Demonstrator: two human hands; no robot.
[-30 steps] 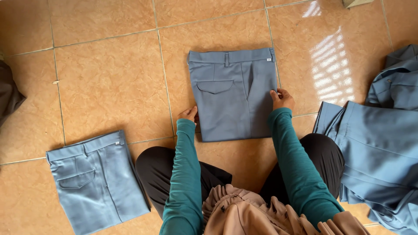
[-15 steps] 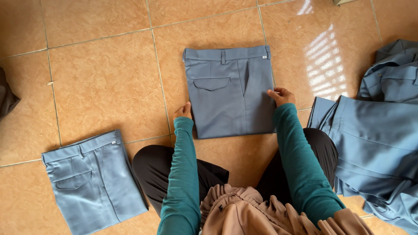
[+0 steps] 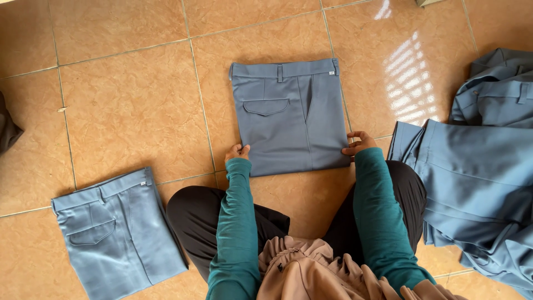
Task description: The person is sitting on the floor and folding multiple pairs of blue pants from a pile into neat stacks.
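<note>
Head view: a folded pair of grey-blue trousers [image 3: 291, 116] lies flat on the tiled floor [image 3: 127, 105] in the upper middle of the frame, waistband toward the top, back pocket showing. The left hand [image 3: 237, 151] sits at its lower left corner, fingers curled onto the edge of the cloth; the right hand [image 3: 360, 143] rests at the lower right corner, fingers bent against the fabric. Whether either grip actually pinches the cloth or only presses it, I cannot tell.

As for progress, this pair looks squared into a neat rectangle, so its folding seems nearly or fully done. A second folded pair [image 3: 116, 228] lies finished at the lower left of the frame, well apart. A loose heap of unfolded blue-grey garments [image 3: 477, 166] fills the right side of the frame, apparently left to do.

The floor is glossy orange-brown tile with pale grout lines, window light reflecting at the upper right. A dark cloth [image 3: 8, 130] shows at the left edge.
</note>
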